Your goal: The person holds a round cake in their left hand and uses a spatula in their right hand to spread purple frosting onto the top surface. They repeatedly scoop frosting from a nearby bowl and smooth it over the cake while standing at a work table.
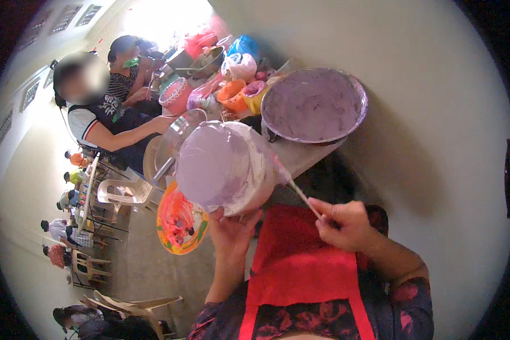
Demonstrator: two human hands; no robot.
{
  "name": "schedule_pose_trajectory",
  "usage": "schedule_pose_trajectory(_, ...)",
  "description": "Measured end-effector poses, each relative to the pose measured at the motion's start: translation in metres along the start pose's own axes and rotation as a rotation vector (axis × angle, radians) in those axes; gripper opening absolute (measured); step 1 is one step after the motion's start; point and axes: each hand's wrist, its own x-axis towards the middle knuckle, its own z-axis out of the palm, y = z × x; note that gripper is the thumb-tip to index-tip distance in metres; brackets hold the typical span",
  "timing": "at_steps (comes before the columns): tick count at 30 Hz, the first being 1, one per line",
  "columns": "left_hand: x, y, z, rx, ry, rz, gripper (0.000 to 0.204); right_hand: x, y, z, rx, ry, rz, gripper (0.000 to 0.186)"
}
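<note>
A round, drum-shaped cake (212, 164) coated in lilac icing is tilted in front of me, its flat face turned to the left. Its side is only partly covered, with whitish patches showing. My left hand (232, 231) grips the cake from below, fingers spread along its lower edge. A thin-handled spatula (304, 196) is held in my right hand (345, 224), fingers closed round the handle. The icing-smeared blade touches or nearly touches the cake's right side. Just beyond stands a wide basin (364, 101) with lilac icing smeared inside.
The table beyond bears an orange bowl (231, 95), a pink decorated cake (175, 94), plastic bags and metal bowls. An orange-yellow tray (163, 237) with bright icing lies left of the cake. A co-worker (105, 122) sits near a clear round container (178, 130). A wall (436, 113) stands at right.
</note>
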Motion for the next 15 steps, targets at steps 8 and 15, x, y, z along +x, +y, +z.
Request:
schedule_pose_trajectory(8, -0.013, -0.004, -0.002, 0.151, 0.065, -0.034, 0.065, 0.024, 0.005, -0.016, 0.396, -0.148, 0.504, 0.041)
schedule_pose_trajectory(15, -0.014, -0.009, -0.003, 0.168, 0.102, -0.037, 0.064, 0.029, 0.014, -0.009, 0.533, -0.155, 0.569, 0.040)
